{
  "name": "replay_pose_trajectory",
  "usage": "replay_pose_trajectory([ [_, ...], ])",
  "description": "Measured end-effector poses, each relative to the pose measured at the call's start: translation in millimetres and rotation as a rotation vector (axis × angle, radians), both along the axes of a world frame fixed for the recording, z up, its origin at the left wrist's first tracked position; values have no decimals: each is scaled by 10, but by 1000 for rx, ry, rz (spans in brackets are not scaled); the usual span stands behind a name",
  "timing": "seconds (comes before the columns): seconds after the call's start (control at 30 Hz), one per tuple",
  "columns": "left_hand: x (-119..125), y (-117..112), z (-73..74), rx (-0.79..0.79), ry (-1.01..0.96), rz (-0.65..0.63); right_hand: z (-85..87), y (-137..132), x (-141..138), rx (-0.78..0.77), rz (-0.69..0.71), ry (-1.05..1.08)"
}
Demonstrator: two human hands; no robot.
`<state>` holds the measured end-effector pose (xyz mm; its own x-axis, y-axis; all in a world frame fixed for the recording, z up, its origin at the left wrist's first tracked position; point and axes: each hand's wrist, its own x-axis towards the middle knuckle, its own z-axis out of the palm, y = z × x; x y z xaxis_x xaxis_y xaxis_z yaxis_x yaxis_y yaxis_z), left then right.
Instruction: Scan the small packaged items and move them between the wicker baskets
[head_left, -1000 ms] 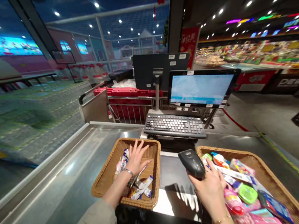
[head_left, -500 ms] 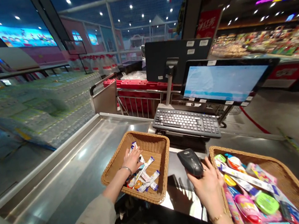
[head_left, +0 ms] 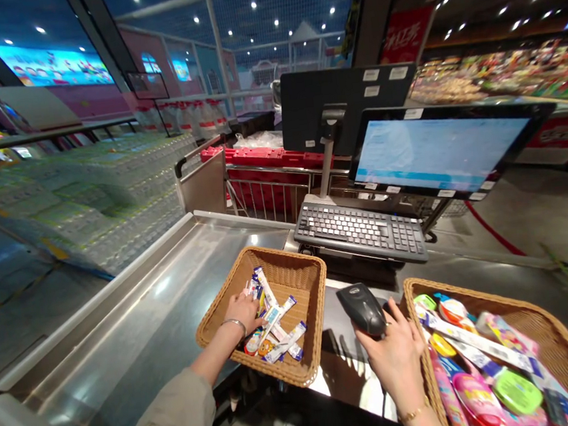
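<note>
In the head view, the only one, a left hand (head_left: 242,313) reaches into a square, tan woven basket (head_left: 297,270) at about half past six from the middle of the picture, standing on a shiny grey metal counter (head_left: 165,285). It sits at nine o'clock within that basket, fingertips down among slim white-and-blue stick-shaped packets (head_left: 286,342); whether it has pinched one I cannot tell. The sticks cross each other and fan out towards five o'clock, so a single one is probably best taken by its end, with thumb and fingertip, and drawn out along its length rather than dragged sideways through the heap. The right hand (head_left: 395,349) is wrapped around a black, rounded plastic handheld scanner (head_left: 361,309), at five o'clock from the picture's middle and just beside the tan basket; a relaxed wrist should keep its nose steady. Flat wrapping would likely read best if held smooth. From the scanner, a black keyboard with pale keys (head_left: 360,229) lies at twelve o'clock, a lit blue-white screen (head_left: 441,151) at one, and a second woven basket (head_left: 562,340), filled with bright packaged goods, at four, close enough that the knuckles need care around its rim.
</note>
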<state>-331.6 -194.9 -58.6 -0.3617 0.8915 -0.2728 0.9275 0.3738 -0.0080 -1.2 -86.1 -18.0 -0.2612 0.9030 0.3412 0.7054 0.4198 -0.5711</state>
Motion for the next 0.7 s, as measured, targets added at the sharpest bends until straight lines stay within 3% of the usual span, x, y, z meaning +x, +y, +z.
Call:
replay_pose_trajectory([
  [0.37, 182, 182, -246, -298, -33, 137, -17, -19, 77, -19, -27, -4],
  [0.53, 191, 217, -192, -358, -80, 128, 12, -26, 143, -33, -36, 11],
  [0.7, 201, 261, -20, -360, -113, 77, 47, -38, 168, -43, -52, 0],
])
